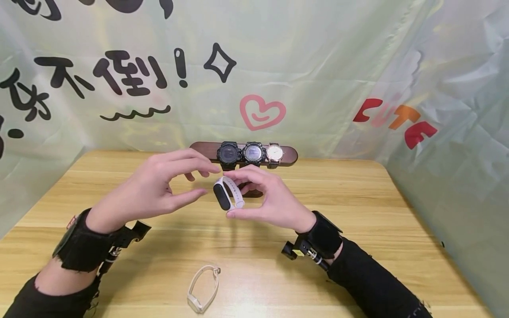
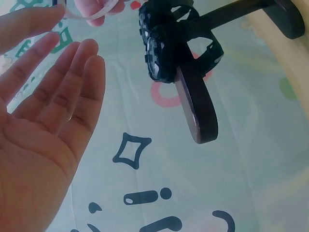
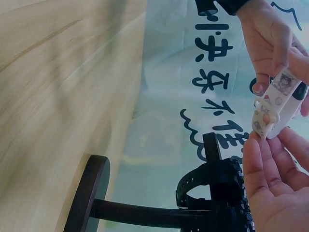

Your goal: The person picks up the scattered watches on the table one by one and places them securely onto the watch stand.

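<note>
Right hand (image 1: 270, 198) pinches white fitness band (image 1: 224, 197); left hand (image 1: 159, 187) nearby, fingers (image 1: 192, 165) parted, empty; probably light, soft strap (image 1: 235, 192); best gripped there, clear of smooth screen (image 1: 221, 197).

Black sleeves (image 1: 370, 276), wide black wristbands (image 1: 323, 234)

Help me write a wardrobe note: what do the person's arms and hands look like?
The left hand and right hand wear no gloves. Both sleeves are black. Wide black wristbands each carry a small black attachment with a silvery metal fitting. A small red mark shows at the left one's outer edge.
</note>
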A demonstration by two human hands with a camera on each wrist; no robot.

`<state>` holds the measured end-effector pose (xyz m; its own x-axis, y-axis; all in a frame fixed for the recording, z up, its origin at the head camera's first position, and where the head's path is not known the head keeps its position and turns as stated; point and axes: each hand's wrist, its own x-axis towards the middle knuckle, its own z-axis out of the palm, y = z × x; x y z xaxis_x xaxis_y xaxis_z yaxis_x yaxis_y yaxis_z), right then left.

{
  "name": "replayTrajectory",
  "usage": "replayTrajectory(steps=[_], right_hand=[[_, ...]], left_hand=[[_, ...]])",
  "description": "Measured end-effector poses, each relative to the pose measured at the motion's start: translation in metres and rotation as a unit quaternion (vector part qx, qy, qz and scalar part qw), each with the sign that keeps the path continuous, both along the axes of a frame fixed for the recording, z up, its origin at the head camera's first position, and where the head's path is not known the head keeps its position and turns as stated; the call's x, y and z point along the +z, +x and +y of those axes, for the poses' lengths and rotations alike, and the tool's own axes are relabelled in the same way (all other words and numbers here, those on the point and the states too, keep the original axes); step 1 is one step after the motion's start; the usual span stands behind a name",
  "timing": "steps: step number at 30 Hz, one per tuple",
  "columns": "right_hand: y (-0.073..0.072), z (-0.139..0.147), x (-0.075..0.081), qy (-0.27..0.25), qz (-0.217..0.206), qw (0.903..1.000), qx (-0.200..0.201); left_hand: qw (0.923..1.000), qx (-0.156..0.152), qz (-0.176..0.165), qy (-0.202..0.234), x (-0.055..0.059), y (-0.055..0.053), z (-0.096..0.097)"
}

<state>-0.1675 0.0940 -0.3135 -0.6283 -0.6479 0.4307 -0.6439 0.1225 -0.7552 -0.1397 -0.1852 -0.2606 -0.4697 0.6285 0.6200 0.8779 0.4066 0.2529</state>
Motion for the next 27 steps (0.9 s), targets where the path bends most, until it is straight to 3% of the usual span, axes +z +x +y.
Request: replayTrajectory(steps=[11,27], right_hand=[[-0.001,0.001,0.0005,-0.008,-0.02,0.9993,0.031],[-0.0025,0.004,0.003,-0.013,-0.023,0.9973,0.068]], left_hand=[[0.9992,-0.037,0.011,0.004,-0.0037,0.0004,0.0074],[0.9992,-0.033,-0.016,-0.014,-0.0019,0.0022,0.0065]])
